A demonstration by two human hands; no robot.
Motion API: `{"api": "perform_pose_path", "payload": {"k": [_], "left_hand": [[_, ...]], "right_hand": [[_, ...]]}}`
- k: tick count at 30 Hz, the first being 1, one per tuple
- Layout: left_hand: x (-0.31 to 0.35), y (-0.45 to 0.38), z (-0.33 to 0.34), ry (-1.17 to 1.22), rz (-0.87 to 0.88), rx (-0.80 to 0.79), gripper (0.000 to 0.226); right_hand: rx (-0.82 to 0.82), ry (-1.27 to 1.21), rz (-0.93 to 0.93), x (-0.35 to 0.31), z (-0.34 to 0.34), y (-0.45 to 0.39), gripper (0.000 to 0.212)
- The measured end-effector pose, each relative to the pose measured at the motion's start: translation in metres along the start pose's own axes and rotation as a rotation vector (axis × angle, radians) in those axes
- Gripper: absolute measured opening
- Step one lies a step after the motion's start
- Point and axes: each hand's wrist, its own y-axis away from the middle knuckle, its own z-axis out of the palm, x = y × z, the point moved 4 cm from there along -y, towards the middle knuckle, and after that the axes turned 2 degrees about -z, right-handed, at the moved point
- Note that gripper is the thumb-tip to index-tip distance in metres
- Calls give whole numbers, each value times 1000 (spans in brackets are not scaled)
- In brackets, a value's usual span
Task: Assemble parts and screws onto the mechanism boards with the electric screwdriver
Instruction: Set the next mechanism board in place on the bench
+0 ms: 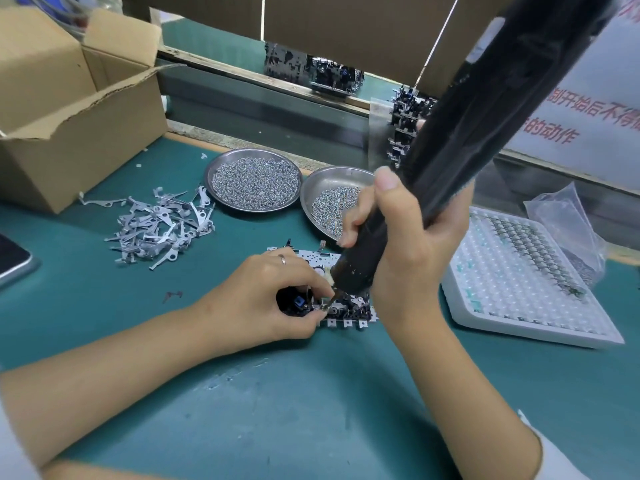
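Note:
A mechanism board [346, 308], a white metal plate with black parts, lies on the green mat at the centre. My left hand [273, 296] rests on its left end, and its fingertips pinch a small part at the screwdriver's tip. My right hand [398, 244] grips the black electric screwdriver [460, 133], which slants from the upper right down to the board. Its bit touches the board near my left fingertips. Two metal dishes of screws, one round [254, 181] and one further right [329, 202], stand behind the board.
A pile of small grey metal levers [159, 226] lies left of the board. An open cardboard box [69, 109] stands at the far left. A white tray of small parts [526, 278] sits right. Finished mechanisms [332, 74] stand on the conveyor behind. A phone's corner [12, 259] shows at the left edge.

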Motion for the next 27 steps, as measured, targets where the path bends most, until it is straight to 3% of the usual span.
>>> {"api": "perform_pose_path", "payload": {"k": [16,27], "left_hand": [[1,3,-1,5,-44,-18,19],[10,-1,-2,-118,37,-75,29]], "right_hand": [[21,80,101,14,-12,-6,23],[10,52,124,13,-12,-6,22]]}}
